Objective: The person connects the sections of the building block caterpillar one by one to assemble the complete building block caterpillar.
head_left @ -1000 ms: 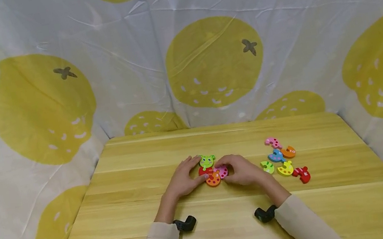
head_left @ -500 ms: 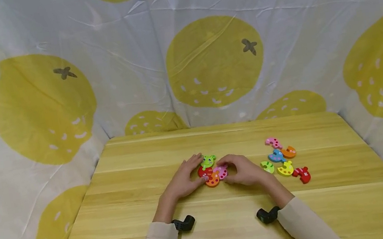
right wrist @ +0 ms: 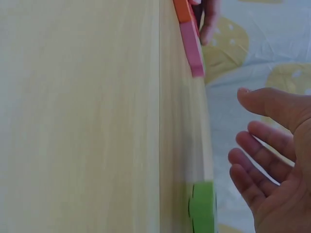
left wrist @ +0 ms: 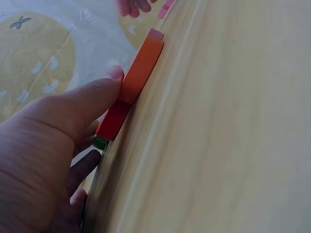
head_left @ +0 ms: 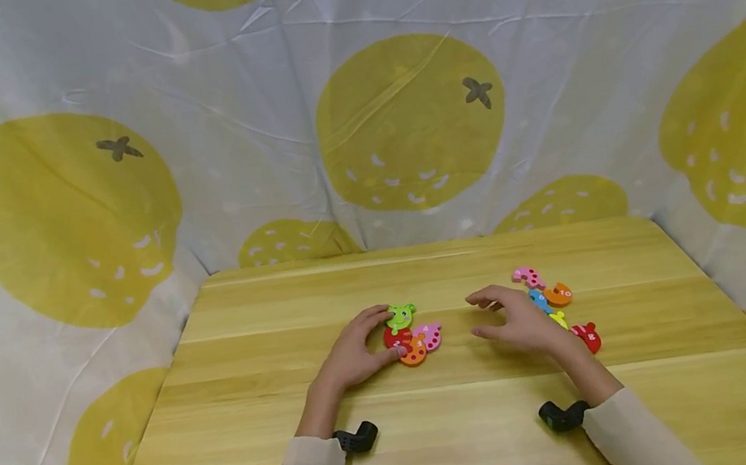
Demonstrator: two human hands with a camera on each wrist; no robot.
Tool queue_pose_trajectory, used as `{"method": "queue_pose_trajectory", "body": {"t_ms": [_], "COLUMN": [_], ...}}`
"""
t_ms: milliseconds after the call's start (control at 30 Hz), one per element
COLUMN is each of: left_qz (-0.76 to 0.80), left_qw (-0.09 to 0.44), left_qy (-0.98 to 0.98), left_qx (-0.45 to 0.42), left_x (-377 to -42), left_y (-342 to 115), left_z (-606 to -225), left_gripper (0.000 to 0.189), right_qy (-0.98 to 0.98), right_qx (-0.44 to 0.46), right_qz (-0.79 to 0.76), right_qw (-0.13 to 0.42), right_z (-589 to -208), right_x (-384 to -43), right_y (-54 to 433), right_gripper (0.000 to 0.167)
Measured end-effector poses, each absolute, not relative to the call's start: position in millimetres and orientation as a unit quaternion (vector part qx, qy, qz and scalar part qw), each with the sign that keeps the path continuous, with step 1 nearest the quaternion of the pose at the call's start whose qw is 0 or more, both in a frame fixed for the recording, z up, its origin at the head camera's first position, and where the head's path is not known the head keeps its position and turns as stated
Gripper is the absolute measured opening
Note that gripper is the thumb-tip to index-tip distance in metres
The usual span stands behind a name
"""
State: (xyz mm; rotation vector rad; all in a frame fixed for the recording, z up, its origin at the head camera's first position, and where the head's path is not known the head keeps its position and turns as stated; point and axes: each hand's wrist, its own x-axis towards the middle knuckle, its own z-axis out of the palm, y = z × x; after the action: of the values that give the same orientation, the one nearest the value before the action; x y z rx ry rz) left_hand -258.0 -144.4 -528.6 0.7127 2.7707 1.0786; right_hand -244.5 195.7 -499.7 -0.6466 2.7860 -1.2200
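Left hand on joined pieces; right hand free and masking part of the loose group

Joined pieces are found near the middle of the worktop (head_left: pixel 454 449). They comprise a green head piece (head_left: pixel 401 319), a red piece (head_left: pixel 394 337), an orange piece (head_left: pixel 413 353) and a pink piece (head_left: pixel 429 337) marked 4, each touching the next in a curved chain.

The left hand (head_left: pixel 356 354) grips this chain from its left side, thumb against the near edge, index finger at the green head piece. The thumb hides a little of the red and orange surfaces.

The right hand (head_left: pixel 521 319) is raised between the chain and the loose group, fingers apart and holding nothing. It obstructs the head view of several loose items: a blue piece (head_left: pixel 539 300) and a yellow piece (head_left: pixel 559 319) show only in part, and a loose green piece (right wrist: pixel 204 208) is seen just below the hand in the right wrist view.

Also on the right of the worktop: a spotted pink piece (head_left: pixel 528 277) farthest back, an orange piece marked 10 (head_left: pixel 559 294) just beside the blue one, and a striped red piece (head_left: pixel 589 338) nearest the front.

Black wrist units (head_left: pixel 358 438) project at both cuffs. A lemon-print cloth (head_left: pixel 240 148) hangs behind and at both sides.
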Motion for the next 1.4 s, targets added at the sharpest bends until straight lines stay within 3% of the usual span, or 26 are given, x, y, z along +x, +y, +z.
{"method": "queue_pose_trajectory", "body": {"t_ms": [367, 633, 1400], "left_qz": [0.353, 0.350, 0.348], "left_qw": [0.029, 0.032, 0.038], "left_qy": [0.905, 0.908, 0.907], "left_qx": [0.237, 0.228, 0.234], "left_x": [-259.1, -260.6, -259.0], "left_y": [-145.7, -148.1, -143.8], "left_z": [-531.1, -532.5, -531.4], "left_gripper": [0.068, 0.069, 0.073], "right_qy": [0.911, 0.922, 0.935], "right_qx": [-0.155, -0.151, -0.126], "right_qz": [-0.381, -0.354, -0.331], "right_qw": [-0.011, -0.037, -0.025], "right_z": [-509.5, -514.1, -511.9], "right_x": [-225.0, -219.7, -223.8], "right_y": [236.5, 253.3, 226.5], "right_gripper": [0.069, 0.067, 0.055]}}
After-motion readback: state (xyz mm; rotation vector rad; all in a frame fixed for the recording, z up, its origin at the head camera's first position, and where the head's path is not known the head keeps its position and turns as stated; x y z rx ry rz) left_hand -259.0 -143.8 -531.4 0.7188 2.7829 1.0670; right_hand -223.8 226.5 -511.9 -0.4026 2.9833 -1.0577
